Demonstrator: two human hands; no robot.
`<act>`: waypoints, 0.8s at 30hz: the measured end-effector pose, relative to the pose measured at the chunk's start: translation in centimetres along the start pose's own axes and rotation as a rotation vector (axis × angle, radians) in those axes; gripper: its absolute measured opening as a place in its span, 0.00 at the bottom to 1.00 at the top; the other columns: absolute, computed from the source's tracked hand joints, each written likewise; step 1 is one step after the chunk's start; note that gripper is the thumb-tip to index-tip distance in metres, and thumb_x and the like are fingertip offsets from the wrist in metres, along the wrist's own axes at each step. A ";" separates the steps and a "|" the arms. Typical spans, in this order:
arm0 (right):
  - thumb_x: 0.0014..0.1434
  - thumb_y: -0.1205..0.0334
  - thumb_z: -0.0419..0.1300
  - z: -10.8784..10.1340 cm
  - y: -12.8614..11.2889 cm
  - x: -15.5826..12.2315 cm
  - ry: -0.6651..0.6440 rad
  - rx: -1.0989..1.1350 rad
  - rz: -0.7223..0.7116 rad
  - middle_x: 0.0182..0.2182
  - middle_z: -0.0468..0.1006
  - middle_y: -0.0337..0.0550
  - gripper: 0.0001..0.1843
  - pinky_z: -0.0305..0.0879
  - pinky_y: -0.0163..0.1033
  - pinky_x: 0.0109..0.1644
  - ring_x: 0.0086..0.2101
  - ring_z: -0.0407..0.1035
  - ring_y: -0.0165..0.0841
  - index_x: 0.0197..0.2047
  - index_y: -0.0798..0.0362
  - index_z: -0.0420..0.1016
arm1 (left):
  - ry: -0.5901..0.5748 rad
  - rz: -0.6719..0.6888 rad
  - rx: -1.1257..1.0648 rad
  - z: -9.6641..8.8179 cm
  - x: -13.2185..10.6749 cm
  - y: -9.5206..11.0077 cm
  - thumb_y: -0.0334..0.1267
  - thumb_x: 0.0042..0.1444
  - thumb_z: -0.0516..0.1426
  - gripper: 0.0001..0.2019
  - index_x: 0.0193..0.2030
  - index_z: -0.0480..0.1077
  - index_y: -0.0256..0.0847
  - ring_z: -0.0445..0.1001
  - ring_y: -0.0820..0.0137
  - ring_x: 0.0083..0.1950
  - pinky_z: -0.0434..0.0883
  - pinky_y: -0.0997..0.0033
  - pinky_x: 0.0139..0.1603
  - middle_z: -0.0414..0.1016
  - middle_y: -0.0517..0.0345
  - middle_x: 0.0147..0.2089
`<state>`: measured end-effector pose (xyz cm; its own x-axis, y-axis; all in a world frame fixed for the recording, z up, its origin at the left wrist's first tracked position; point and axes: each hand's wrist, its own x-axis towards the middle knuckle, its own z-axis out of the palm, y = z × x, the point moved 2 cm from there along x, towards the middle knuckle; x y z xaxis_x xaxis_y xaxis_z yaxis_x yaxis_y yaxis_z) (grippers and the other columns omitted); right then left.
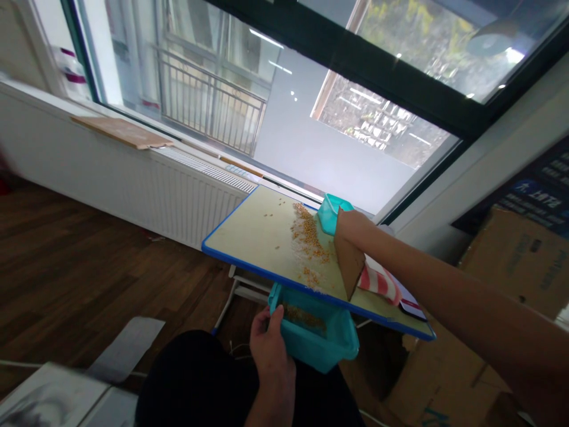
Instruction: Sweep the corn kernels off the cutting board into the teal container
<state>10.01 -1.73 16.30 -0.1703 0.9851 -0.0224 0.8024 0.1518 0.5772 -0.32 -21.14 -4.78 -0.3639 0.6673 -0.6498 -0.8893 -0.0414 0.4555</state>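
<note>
My left hand grips the left rim of a teal plastic bin, thumb over the edge. The bin sits at the table's front edge, just below the top, and holds some small grains. My right hand is closed on the upper end of a brown piece of cardboard, which stands on edge on the table. Left of the cardboard, yellow kernels lie scattered in a strip with pale dust around them. A second teal container stands at the table's back edge, beside my right hand.
The small table has a blue rim and a pale top. A red-and-white striped cloth lies right of the cardboard. Behind are a radiator and a window. Cardboard boxes stand at the right; a white box is at lower left.
</note>
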 end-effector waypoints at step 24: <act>0.59 0.69 0.46 -3.0 -2.2 -3.4 0.034 0.009 -0.051 0.39 0.80 0.60 0.21 0.65 0.40 0.42 0.40 0.73 0.41 0.47 0.64 0.77 | 0.014 0.054 0.024 -0.2 0.6 1.3 0.39 0.40 0.66 0.16 0.29 0.63 0.39 0.71 0.72 0.29 0.70 0.70 0.31 0.71 0.61 0.31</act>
<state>7.10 -5.61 17.50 -0.2302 0.9729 -0.0233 0.7974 0.2023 0.5685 -1.76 -20.89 -4.72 -0.4153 0.6544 -0.6319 -0.8613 -0.0593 0.5047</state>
